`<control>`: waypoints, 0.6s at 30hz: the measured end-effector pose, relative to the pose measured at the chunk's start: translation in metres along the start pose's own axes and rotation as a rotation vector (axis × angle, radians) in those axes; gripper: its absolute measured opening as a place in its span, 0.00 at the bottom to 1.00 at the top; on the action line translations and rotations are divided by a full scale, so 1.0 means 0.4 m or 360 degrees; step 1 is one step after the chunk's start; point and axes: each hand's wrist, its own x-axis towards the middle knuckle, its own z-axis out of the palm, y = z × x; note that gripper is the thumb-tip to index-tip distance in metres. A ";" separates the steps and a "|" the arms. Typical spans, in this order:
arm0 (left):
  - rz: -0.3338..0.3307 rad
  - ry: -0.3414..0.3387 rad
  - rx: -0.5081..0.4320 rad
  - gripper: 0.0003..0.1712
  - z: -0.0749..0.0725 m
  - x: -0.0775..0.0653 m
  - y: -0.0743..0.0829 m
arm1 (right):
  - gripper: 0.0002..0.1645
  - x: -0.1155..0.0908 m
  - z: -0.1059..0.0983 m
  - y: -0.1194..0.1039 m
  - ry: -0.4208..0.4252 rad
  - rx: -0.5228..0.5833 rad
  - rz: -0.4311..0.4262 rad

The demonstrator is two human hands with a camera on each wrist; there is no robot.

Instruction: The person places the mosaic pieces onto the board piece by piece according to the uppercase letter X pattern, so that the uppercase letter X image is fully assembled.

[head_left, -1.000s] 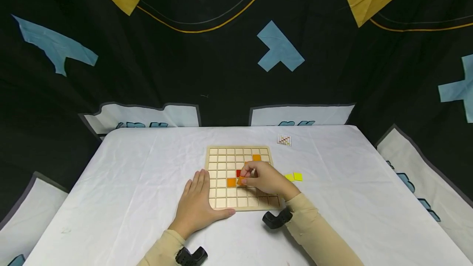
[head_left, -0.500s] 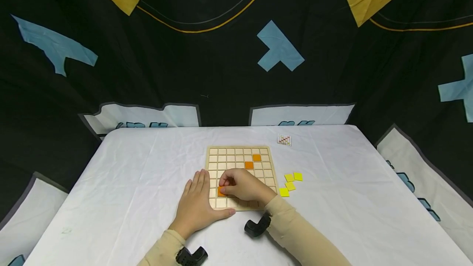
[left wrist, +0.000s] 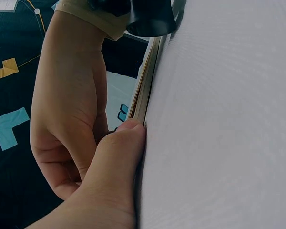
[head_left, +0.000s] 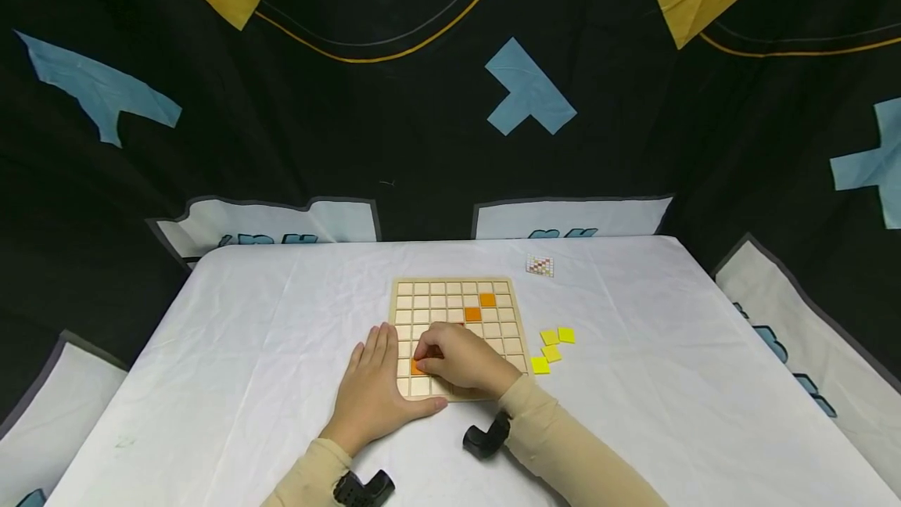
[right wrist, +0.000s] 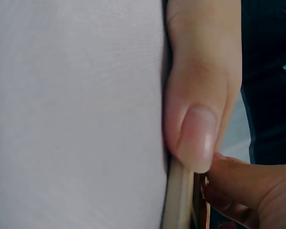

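Observation:
A square wooden board (head_left: 422,303), divided into a grid of pale cells, lies on the white table. My right hand (head_left: 464,358) reaches over it, thumb and fingers pinching an orange tile (head_left: 416,368) at a cell near the board's left edge. My left hand (head_left: 373,390) rests along the left side with straight fingers, its thumb at the near edge. The left wrist view shows that thumb (left wrist: 119,152) against the board's side (left wrist: 145,86). Two more orange tiles, a farther one (head_left: 487,300) and a nearer one (head_left: 473,314), sit in cells. A red sliver shows behind my right hand.
Several yellow tiles (head_left: 551,353) lie loose on the table just right of the board. Beyond its far right corner is a small card (head_left: 540,266) with a coloured grid pattern. A black curtain (head_left: 422,147) hangs behind the table (head_left: 669,335).
My right hand has moved left and nearer to me with an orange tile, from mid-board to the near-left cells, uncovering the yellow tiles. Over the last half second it barely shifts. My left hand stays put.

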 end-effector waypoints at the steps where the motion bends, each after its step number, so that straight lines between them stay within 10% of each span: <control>1: 0.0003 0.0003 -0.0003 0.82 0.000 0.000 0.000 | 0.03 -0.002 -0.002 -0.001 -0.0003 -0.0029 -0.0010; 18: -0.0026 -0.0024 -0.0028 0.83 0.007 0.006 0.000 | 0.12 -0.123 -0.111 0.095 0.0121 -0.0077 0.0153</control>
